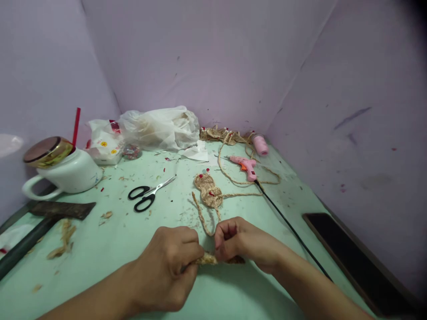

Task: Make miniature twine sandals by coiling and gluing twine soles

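Observation:
My left hand is closed on the left end of a short piece of straw-coloured braid. At its right part my right hand pinches the same braid, with thumb and forefinger close together. The fingers cover much of this braid. Just beyond the hands lies a coiled, woven straw shape like a figure eight, with red-headed pins in it. A braided cord loops from it down to my right hand's fingers.
Scissors, a hammer and a white mug lie or stand at left. Farther back are a plastic bag and more woven straw. At right are a pink glue gun, a pink spool and a phone.

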Motion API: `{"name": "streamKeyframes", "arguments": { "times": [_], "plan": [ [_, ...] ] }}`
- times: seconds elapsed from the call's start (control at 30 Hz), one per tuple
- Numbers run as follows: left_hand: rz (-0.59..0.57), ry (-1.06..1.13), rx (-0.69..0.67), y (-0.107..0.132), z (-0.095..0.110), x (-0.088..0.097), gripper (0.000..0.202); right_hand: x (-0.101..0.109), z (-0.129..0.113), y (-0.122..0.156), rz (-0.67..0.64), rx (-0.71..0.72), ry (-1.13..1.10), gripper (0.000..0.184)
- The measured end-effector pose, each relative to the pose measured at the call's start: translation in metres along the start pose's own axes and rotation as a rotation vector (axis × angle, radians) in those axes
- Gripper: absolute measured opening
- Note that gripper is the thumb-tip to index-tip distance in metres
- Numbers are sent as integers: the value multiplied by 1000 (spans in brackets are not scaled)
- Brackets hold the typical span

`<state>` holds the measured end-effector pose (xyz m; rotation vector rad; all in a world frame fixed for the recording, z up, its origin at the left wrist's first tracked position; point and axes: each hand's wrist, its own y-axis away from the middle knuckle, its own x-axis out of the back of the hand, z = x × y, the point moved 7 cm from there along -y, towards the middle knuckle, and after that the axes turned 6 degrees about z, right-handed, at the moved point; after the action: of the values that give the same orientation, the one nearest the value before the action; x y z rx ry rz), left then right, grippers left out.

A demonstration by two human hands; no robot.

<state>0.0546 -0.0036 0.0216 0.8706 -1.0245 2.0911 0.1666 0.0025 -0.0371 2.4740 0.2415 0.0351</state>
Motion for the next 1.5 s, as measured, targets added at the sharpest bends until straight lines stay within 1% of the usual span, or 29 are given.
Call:
{"name": "streamKeyframes", "arguments": {
  "times": [0.13,0.27,0.4,0.5,0.57,0.63,0.7,0.73,0.8,0.9,0.93,1.0,1.07,1.2,1.3,1.4,1.47,1.5],
  "plan": [
    [-1,49,43,1,-5,-2,17,3,2,-8,7,-28,13,12],
    [-19,133,158,2,-16,-5,15,14,5,-16,56,17,96,9],
    [1,165,228,0,-21,-3,16,44,4,-13,209,150,212,10],
    [-13,170,257,-1,-23,-2,17,69,4,-1,323,227,279,8],
    [-24,166,263,-1,-23,-3,16,82,0,10,432,311,364,4],
    [-20,163,262,-1,-23,-4,16,88,-7,22,556,412,444,14],
    [-14,157,269,0,-24,-5,16,87,-12,31,631,493,430,24],
    [-15,153,283,0,-26,-5,16,84,-13,33,632,515,374,28],
    [-22,151,344,0,-32,-6,16,74,-10,29,545,495,177,31],
    [-36,181,472,1,-43,-6,15,58,-2,16,337,363,-204,25],
    [-37,198,503,1,-46,-5,15,54,-1,13,292,334,-303,24],
    [-37,224,536,1,-50,-4,17,50,0,8,252,314,-410,27],
    [-35,230,548,1,-51,-4,18,49,0,5,264,327,-416,29],
    [-43,210,545,0,-49,-5,18,54,0,4,385,415,-347,29],
    [-52,193,524,-1,-47,-6,18,57,0,5,454,473,-264,29],
    [-46,196,515,-1,-47,-6,17,61,0,9,512,520,-157,34],
    [-38,220,525,-1,-48,-6,16,68,-3,16,606,589,-108,41],
    [-33,241,533,-1,-49,-6,15,72,-5,20,679,621,-81,44]
  ]
}}
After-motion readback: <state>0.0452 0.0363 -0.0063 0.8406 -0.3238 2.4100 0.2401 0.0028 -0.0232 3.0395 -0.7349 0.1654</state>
